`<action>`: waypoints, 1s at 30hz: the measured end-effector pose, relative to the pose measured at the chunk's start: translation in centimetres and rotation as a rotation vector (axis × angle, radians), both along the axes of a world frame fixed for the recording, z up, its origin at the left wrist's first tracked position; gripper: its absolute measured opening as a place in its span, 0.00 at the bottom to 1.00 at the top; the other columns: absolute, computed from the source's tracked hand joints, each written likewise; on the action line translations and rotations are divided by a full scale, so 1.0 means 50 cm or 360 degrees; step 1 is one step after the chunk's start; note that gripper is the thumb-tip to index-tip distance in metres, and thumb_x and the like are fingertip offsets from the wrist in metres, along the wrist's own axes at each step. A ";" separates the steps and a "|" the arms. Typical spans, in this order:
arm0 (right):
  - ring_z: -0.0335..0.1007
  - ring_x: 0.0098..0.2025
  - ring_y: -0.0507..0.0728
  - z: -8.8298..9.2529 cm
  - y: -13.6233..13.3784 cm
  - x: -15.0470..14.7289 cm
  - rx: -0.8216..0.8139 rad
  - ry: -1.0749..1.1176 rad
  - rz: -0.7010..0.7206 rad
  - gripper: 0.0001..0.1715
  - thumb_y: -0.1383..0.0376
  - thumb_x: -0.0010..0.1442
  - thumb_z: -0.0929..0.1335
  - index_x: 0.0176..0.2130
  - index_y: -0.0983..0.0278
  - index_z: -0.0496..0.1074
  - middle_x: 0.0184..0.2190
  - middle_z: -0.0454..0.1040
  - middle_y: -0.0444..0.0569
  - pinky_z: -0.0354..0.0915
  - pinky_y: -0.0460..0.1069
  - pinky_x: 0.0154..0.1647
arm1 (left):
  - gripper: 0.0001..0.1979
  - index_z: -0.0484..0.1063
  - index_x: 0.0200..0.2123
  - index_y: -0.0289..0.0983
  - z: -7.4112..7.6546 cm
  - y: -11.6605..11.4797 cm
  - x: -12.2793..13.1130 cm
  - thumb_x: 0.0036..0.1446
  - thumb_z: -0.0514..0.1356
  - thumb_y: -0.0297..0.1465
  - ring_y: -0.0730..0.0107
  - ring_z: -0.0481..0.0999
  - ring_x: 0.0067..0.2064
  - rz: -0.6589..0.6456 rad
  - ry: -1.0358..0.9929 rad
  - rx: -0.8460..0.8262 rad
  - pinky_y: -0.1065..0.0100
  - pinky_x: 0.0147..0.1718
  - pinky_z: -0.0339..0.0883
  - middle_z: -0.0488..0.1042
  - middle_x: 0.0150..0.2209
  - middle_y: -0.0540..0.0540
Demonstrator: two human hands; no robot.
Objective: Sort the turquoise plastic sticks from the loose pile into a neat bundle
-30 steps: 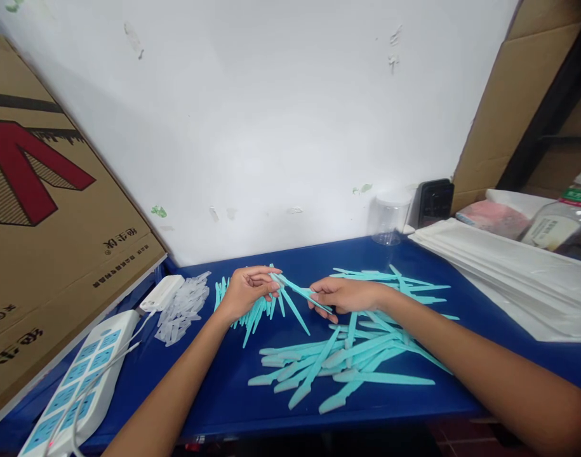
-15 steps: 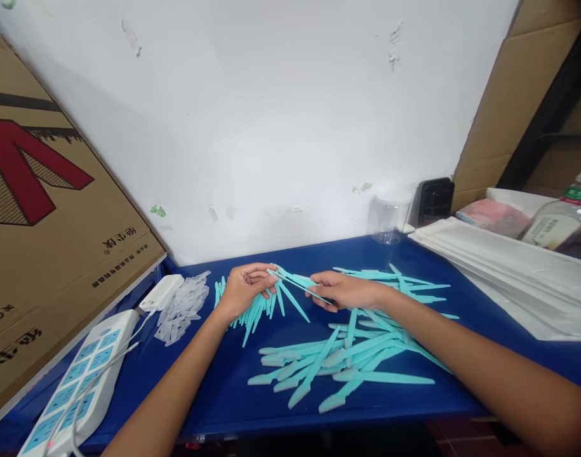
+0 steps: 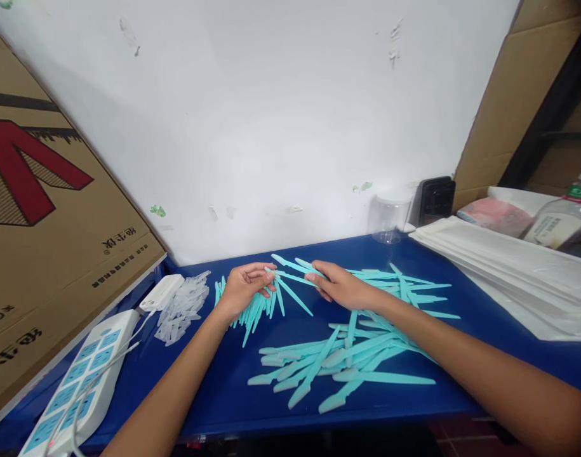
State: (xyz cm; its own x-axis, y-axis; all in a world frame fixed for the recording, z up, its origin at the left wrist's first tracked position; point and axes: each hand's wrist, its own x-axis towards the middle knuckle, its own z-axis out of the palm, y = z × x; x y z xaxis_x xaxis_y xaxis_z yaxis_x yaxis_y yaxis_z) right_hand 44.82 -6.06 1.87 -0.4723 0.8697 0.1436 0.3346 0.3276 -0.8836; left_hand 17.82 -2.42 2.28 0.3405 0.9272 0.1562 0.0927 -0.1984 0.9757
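Note:
My right hand (image 3: 336, 282) is closed round a few turquoise eyebrow razors (image 3: 296, 278), their blade ends fanned out to the left. My left hand (image 3: 250, 285) pinches the blade end of one of these; whether a clear cap is also in those fingers I cannot make out. Beneath and beside the left hand lies a pile of turquoise razors (image 3: 254, 315), handles pointing down and right. A looser heap of razors (image 3: 361, 355) spreads below and to the right of my right hand. Clear plastic caps (image 3: 183, 311) lie heaped left of my left hand.
On the blue tabletop (image 3: 242, 406), a white power strip (image 3: 87, 374) with cables and a small white box (image 3: 161, 292) stand left. A printed cardboard box (image 3: 56, 209) leans there. A clear jar (image 3: 392, 219), white bags (image 3: 509, 273) and a bottle (image 3: 559, 219) are right.
My right hand has turned and risen slightly, so its razors now fan apart with their blade ends up and left. My left hand has barely moved.

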 end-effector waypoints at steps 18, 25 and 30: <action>0.65 0.26 0.53 -0.003 -0.024 -0.025 0.0337 -0.0093 -0.0061 0.19 0.50 0.75 0.55 0.37 0.59 0.57 0.29 0.69 0.43 0.57 0.49 0.29 | 0.19 0.77 0.42 0.33 -0.012 0.006 0.007 0.52 0.72 0.41 0.60 0.80 0.40 0.0051 -0.0197 -0.0080 0.62 0.37 0.77 0.81 0.38 0.40; 0.70 0.25 0.52 -0.011 -0.022 -0.033 0.0026 0.0188 -0.0028 0.22 0.46 0.72 0.58 0.36 0.60 0.60 0.33 0.74 0.44 0.64 0.48 0.30 | 0.21 0.78 0.45 0.33 -0.009 0.003 0.007 0.52 0.73 0.39 0.60 0.81 0.42 0.0043 -0.0214 -0.0106 0.59 0.43 0.78 0.82 0.39 0.40; 0.71 0.26 0.52 -0.003 -0.022 -0.034 -0.0096 0.0350 0.0033 0.24 0.46 0.70 0.61 0.37 0.63 0.67 0.32 0.77 0.47 0.62 0.47 0.30 | 0.25 0.78 0.49 0.33 -0.012 0.005 0.007 0.49 0.75 0.37 0.62 0.81 0.40 0.0083 -0.0301 -0.0136 0.59 0.43 0.78 0.82 0.40 0.41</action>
